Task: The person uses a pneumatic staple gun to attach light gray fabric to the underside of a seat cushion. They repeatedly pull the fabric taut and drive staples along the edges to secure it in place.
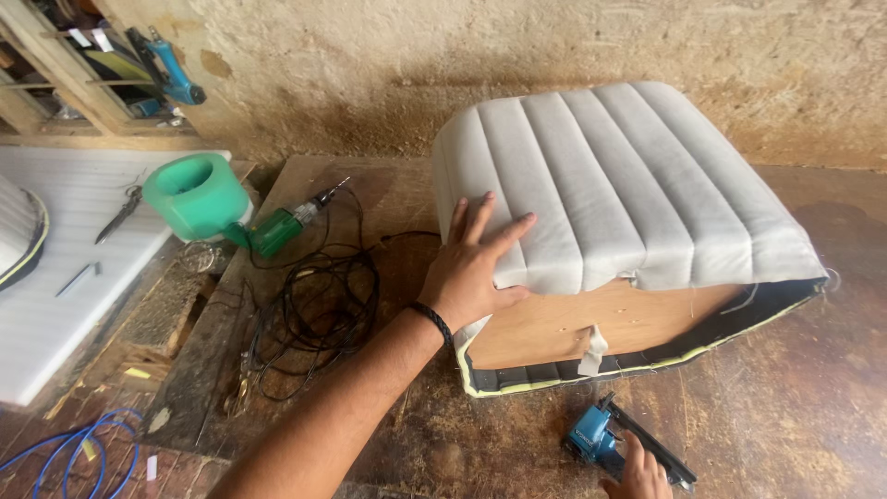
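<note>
This is an upholstery workshop. A scarred, stained wooden desk (785,397) stands against a rough, patchy plaster wall (388,65). On it sit a half-covered seat cushion of white ribbed padding over a plywood base (610,212), a blue staple gun (614,444), a green electric hand drill (282,226) with tangled black cable (323,305), and metal scissors (118,214) on a white foam sheet (65,277)

- A green drill (277,229) lies on the wooden workbench (370,185), its bit pointing up and right.
- A tangle of black cable (323,305) lies just right of and below the drill.
- A green bucket (197,194) stands just left of the drill.
- Scissors (118,214) lie on a white ribbed panel (65,277), well left of the drill.
- A blue hose (83,448) loops far below-left of it.
</note>
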